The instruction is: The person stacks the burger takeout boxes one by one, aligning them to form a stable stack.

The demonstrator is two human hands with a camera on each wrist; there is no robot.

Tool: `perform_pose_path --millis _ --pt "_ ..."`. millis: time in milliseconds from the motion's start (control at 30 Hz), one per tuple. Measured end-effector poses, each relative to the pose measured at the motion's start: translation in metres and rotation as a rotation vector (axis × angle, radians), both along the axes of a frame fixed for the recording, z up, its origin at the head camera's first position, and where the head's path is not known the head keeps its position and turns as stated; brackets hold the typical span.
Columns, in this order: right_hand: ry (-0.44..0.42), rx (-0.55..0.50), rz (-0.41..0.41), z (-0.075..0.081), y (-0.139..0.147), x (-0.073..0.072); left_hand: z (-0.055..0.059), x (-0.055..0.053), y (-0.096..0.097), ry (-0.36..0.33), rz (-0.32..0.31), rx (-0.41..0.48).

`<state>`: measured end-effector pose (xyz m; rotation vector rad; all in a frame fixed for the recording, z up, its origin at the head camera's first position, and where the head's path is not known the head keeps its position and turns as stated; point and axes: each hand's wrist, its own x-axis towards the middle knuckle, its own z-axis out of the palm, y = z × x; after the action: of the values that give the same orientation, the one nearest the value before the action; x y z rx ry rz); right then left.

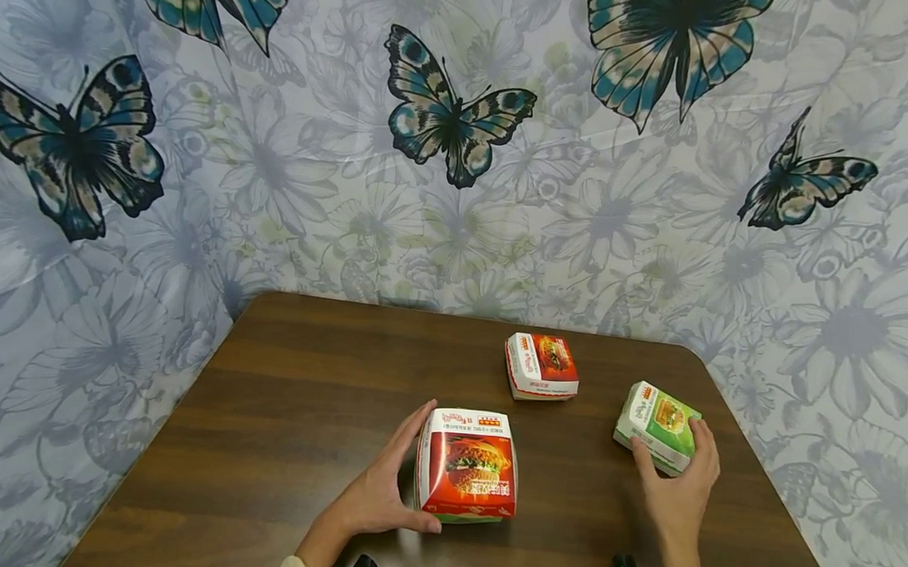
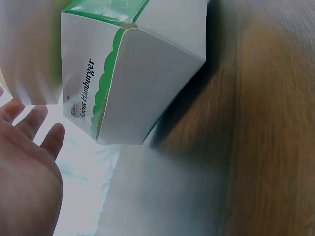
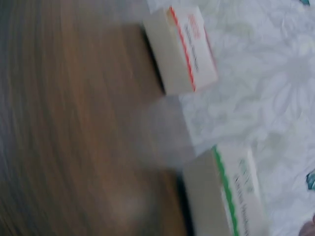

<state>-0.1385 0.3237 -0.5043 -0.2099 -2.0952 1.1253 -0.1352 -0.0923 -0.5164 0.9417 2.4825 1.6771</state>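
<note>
Brown wood-grain table (image 1: 284,411), backed by butterfly-print cloth (image 1: 278,169). Near the front edge, large red burger box (image 1: 466,465), upright, with a green-trimmed white underside in the left wrist view (image 2: 147,73). Left hand (image 1: 382,489) flat against its left side, grip wide apart, fingers (image 1: 411,432) straight up the side wall, thumb along the bottom front edge. Farther right, green burger box (image 1: 661,425), tilted. Right hand (image 1: 680,483) cupped over its near corner, grip part-closed round it, fingers curled onto the top. Behind and between, small red burger box (image 1: 541,367), apart from both hands.
</note>
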Motion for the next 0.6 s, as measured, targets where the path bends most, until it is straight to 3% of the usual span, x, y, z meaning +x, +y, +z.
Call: perform_pose_path --millis 167,367,600 --pt "-0.094 -0.085 -0.115 -0.008 0.011 -0.007 0.0 0.001 0.0 -0.006 0.008 0.006" --pt "-0.217 -0.134 -0.121 -0.017 0.017 -0.016 0.002 0.002 0.0 -0.015 0.018 0.008" --pt "-0.332 -0.102 -0.103 -0.028 0.024 -0.024 0.002 0.002 -0.002 -0.007 0.024 0.001"
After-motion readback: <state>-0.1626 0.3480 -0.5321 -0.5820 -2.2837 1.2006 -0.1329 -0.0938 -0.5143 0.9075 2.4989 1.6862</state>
